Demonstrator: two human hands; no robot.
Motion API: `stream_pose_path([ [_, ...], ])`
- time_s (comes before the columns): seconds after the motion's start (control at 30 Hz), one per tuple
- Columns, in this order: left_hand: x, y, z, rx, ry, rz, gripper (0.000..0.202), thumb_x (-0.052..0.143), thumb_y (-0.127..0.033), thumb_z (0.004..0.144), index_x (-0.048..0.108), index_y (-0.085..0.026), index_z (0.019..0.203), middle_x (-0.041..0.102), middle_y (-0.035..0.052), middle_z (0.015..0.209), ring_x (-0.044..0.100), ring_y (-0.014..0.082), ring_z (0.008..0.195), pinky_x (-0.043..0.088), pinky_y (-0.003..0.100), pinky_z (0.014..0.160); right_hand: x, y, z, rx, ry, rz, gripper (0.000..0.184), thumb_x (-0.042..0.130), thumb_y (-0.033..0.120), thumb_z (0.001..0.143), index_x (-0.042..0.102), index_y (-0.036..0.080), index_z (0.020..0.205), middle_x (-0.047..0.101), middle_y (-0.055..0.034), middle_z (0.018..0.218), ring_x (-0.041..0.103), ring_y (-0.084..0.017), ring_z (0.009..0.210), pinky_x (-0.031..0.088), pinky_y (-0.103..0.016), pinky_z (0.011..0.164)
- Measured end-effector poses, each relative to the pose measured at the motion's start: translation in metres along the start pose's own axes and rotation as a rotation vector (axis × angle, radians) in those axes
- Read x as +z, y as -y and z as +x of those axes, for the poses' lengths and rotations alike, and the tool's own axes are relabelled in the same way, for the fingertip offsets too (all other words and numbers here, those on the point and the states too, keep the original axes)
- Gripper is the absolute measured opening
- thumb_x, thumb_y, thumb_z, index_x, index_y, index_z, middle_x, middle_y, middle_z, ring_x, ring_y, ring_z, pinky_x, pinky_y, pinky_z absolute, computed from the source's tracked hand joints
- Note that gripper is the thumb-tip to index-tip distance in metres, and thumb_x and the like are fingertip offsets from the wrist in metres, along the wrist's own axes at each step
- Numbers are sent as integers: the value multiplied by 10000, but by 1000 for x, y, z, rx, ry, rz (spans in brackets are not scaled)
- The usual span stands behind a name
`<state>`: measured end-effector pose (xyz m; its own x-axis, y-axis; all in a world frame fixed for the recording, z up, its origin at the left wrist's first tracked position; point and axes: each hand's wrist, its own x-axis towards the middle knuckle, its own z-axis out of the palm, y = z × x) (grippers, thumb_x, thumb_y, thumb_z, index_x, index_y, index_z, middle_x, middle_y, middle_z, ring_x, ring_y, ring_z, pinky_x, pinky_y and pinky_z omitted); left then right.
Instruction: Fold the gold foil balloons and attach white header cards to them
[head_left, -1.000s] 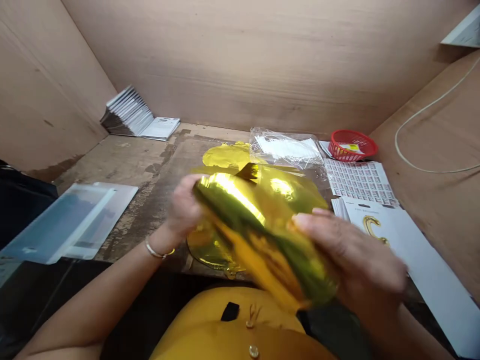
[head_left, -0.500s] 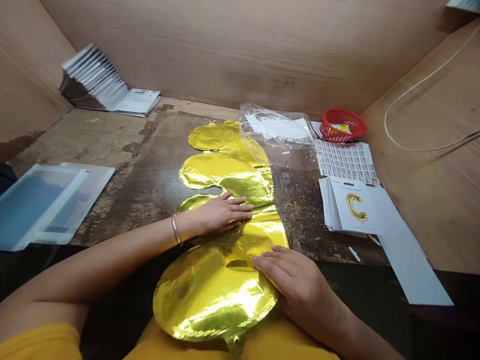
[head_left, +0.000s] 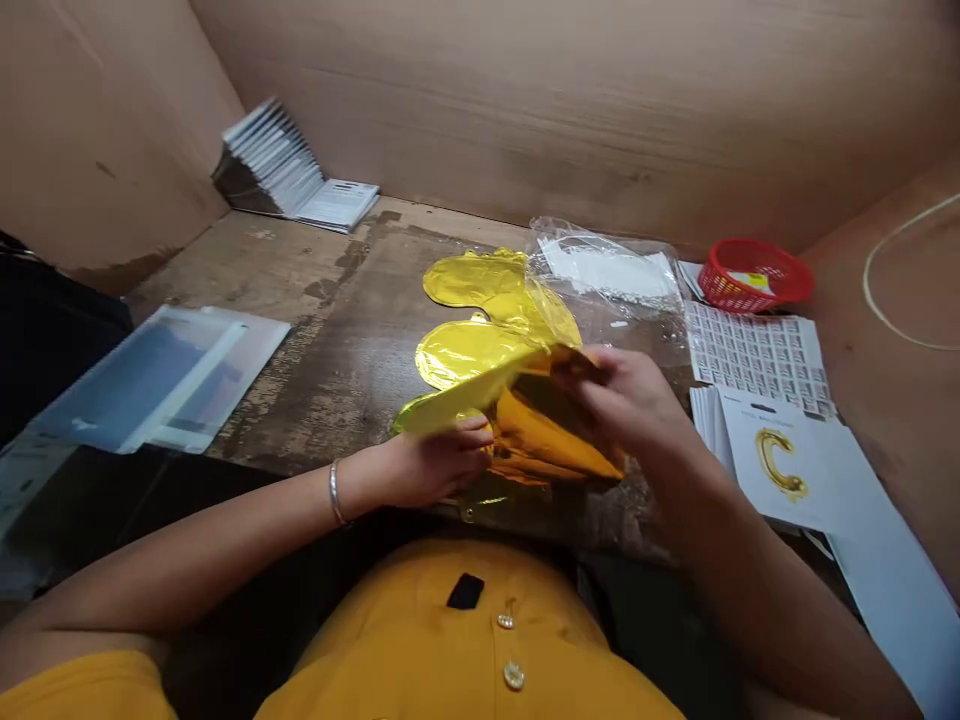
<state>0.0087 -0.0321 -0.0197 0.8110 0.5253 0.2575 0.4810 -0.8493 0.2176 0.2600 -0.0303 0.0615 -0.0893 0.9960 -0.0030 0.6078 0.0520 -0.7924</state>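
A shiny gold foil balloon, flat and wavy-edged, lies across the table in front of me. Its near part is lifted and bent over, showing a darker orange-gold face. My right hand pinches the raised edge, slightly blurred, with fingertips partly behind the foil. At the fold's left side, my left hand, with a silver bangle on the wrist, has its fingers curled against the foil. Part of that grip is hidden by the raised flap.
Clear plastic sleeves lie at left, and a stack of cards leans behind them. A clear bag of white pieces, a red basket, a sticker sheet and balloon header cards occupy the right side.
The balloon's near lobe has been lifted off my lap and folded away from me. My right hand rose with its edge; my left went from flat to curled. The view shifted left.
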Motion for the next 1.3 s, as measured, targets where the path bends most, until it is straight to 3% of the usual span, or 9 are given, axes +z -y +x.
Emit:
stream_pose_path([
  [0.17,-1,0,-5,144,111,-196,285,444,-206,960,603,-168,1194,621,84,1317,470,243,1336,224,481,1180,33,-32,88,145,23,-263,186,593,253,736,715,134,808,708,-55,746,610,-175,644,439,-260,588],
  [0.4,6,5,-5,150,55,-242,275,456,-191,951,610,-157,1176,641,89,1281,512,230,1293,305,435,1148,46,-51,89,120,42,-452,167,583,268,757,700,149,747,675,-53,644,578,-184,611,378,-268,566],
  [0.53,0,10,0,-30,-66,-117,320,399,-210,973,607,-127,1201,623,112,1295,548,214,1238,389,374,1090,47,-54,91,111,55,-510,203,569,298,793,693,145,743,668,-53,648,575,-182,606,363,-268,551],
  [0.67,3,22,2,-286,46,54,499,411,-366,987,438,-101,1409,391,175,1508,306,329,1424,258,528,1146,47,-53,93,106,71,-561,221,570,305,815,713,139,785,692,-78,691,613,-209,656,417,-287,590],
  [0.8,11,27,0,-380,128,73,578,399,-446,985,395,-90,1440,345,194,1528,250,358,1441,262,527,1138,46,-38,70,17,-12,-663,384,591,279,836,662,82,1157,685,-198,1103,622,-333,1034,481,-420,858],
  [0.9,15,24,-2,-379,112,71,588,391,-442,987,378,-83,1451,352,203,1522,242,358,1443,271,516,1135,49,-29,28,-253,-46,-789,516,487,277,925,483,55,1391,417,-234,1477,374,-366,1371,345,-504,1090],
  [1.07,13,29,-7,-359,110,66,589,409,-447,978,375,-107,1458,332,174,1541,244,354,1443,257,512,1145,67,-45,-33,-410,268,-797,657,455,511,943,408,102,1455,342,-181,1543,264,-326,1443,331,-502,1132],
  [1.17,1,37,-7,-432,126,73,572,431,-504,957,452,-164,1416,387,167,1513,312,412,1400,272,622,1091,75,-55,-41,-366,297,-790,780,455,592,916,298,110,1509,241,-178,1582,180,-328,1467,271,-523,1158],
  [1.3,-14,21,2,-474,-73,148,438,406,-372,982,540,-135,1325,488,197,1430,388,392,1363,205,669,1095,75,-58,-40,-355,315,-774,825,453,610,906,228,125,1534,177,-174,1598,109,-322,1480,212,-520,1176],
])
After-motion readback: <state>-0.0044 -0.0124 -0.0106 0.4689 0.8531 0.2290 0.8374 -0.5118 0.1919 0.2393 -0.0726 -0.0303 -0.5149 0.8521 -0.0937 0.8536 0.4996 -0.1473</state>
